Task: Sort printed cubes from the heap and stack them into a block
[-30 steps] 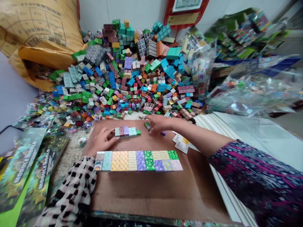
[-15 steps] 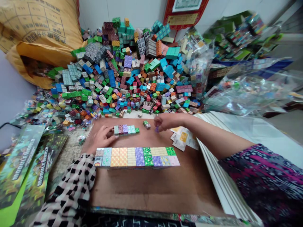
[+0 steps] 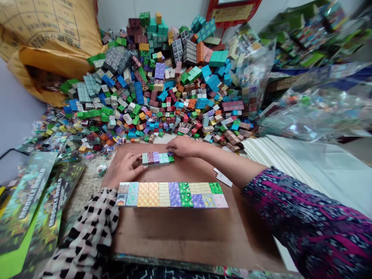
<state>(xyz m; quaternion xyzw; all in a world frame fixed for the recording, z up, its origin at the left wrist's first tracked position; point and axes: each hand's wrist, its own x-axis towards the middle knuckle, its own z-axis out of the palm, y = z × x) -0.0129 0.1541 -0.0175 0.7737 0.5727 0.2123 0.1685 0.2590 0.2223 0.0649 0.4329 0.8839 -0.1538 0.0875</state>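
Note:
A short row of patterned blocks [image 3: 156, 158] lies near the back of the brown board [image 3: 180, 232]. At its left end my left hand [image 3: 128, 168] rests with thumb and fingers apart, touching the end block. My right hand [image 3: 181, 146] is closed at the row's right end, its fingertips on a small purple block [image 3: 170, 154] beside or on a green one. Nearer to me stands a longer block row [image 3: 172, 195] with orange, cream, purple, green and pink faces, untouched.
A large heap of coloured blocks [image 3: 162, 97] rises behind the board. Printed sheets [image 3: 35, 186] lie at left below a yellow sack [image 3: 49, 50]. White boards [image 3: 290, 166] and clear plastic bags [image 3: 308, 112] are at right. My right forearm partly covers white cards [image 3: 223, 178].
My right hand has moved left with the small purple block to the short row's right end. The small green block that lay apart on the board is no longer visible. The view has shifted slightly.

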